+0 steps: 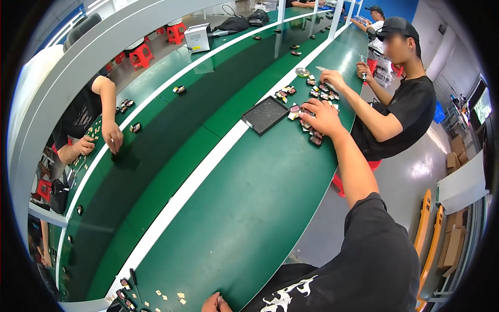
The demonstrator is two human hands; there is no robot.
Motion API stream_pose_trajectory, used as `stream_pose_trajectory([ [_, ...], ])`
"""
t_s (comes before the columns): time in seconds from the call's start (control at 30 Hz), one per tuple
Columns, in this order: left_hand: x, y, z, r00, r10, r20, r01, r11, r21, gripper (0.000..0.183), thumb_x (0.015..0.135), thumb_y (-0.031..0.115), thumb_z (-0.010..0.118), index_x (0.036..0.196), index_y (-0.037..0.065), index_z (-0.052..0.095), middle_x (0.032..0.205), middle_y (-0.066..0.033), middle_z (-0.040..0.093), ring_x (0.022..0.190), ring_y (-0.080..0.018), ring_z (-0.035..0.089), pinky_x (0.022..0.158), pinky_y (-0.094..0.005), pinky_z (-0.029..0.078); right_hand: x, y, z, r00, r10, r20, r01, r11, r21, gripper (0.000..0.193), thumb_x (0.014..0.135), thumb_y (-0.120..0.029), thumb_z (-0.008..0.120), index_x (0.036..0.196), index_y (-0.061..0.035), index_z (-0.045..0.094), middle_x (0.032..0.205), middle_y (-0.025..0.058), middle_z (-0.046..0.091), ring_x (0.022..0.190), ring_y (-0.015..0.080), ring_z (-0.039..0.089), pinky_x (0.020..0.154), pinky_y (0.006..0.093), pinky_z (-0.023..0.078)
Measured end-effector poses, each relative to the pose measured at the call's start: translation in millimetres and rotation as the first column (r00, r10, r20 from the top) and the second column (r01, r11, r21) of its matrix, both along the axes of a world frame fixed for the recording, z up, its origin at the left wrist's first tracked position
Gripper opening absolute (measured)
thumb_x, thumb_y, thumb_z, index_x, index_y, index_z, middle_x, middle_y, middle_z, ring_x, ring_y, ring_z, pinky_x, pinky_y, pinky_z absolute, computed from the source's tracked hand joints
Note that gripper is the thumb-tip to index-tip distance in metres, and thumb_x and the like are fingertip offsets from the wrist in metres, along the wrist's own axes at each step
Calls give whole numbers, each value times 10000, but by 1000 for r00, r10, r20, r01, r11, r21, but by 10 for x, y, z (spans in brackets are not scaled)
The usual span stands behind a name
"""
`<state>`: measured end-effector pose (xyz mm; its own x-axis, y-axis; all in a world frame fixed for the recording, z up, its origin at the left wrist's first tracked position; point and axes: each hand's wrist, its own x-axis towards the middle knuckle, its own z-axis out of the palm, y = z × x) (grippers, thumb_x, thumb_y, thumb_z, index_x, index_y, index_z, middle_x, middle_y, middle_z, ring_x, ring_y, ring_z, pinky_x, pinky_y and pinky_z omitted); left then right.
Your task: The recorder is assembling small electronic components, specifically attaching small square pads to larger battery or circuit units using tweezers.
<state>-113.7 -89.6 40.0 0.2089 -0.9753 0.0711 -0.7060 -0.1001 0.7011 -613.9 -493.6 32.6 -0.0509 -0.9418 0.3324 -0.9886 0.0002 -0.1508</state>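
Note:
My right hand (pixel 323 118) reaches far forward along the green table and lies over a pile of small black parts (pixel 315 138) with pink and white faces. Its fingers are stretched out and apart across the parts, and it hides some of them. Left of it is a shallow black tray (pixel 264 115) with tiny pieces scattered in it. At the lower edge of the view, only a bit of my left hand (pixel 215 302) shows. Its visible fingers are curled close together; what they hold, if anything, cannot be made out. Several small pale pieces (pixel 165 297) lie left of it.
A co-worker (pixel 397 99) sits at the right, one hand by the pile, the other holding a screwdriver-like tool (pixel 363 70). A dark conveyor belt (pixel 171 130) carries scattered parts. Across it, another person's hand (pixel 112 136) reaches over. A grey frame (pixel 47 83) curves along the left.

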Motion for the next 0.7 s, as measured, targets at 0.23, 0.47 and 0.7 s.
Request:
stream_pose_trajectory([
  [0.23, 18, -6, -34, 994, -65, -85, 61, 997, -48, 203, 974, 86, 642, 1118, -22, 737, 1011, -237, 737, 915, -413, 700, 830, -447, 553, 352, 449, -89, 999, -17, 39, 19, 999, -40, 522, 872, -608, 675, 1226, -235, 761, 1381, -4, 640, 1264, 343, 556, 1091, 585, 389],
  [0.47, 71, 17, -60, 991, -115, -73, 105, 987, -119, 201, 989, 109, 636, 1108, -20, 733, 1028, -227, 739, 929, -413, 700, 848, -443, 552, 1227, 1078, -30, 1000, 27, -12, -28, 996, -82, 469, 870, -559, 703, 1166, -202, 772, 1297, 7, 662, 1224, 332, 564, 1058, 549, 395],
  [0.7, 107, 77, -69, 988, -135, -79, 120, 978, -169, 196, 994, 123, 633, 1086, -25, 724, 1004, -223, 738, 911, -412, 697, 815, -454, 547, 2578, 1679, -47, 963, 238, 129, -229, 970, -84, 501, 841, -631, 698, 1076, -201, 800, 1269, 58, 644, 1230, 417, 530, 1079, 680, 329],
])
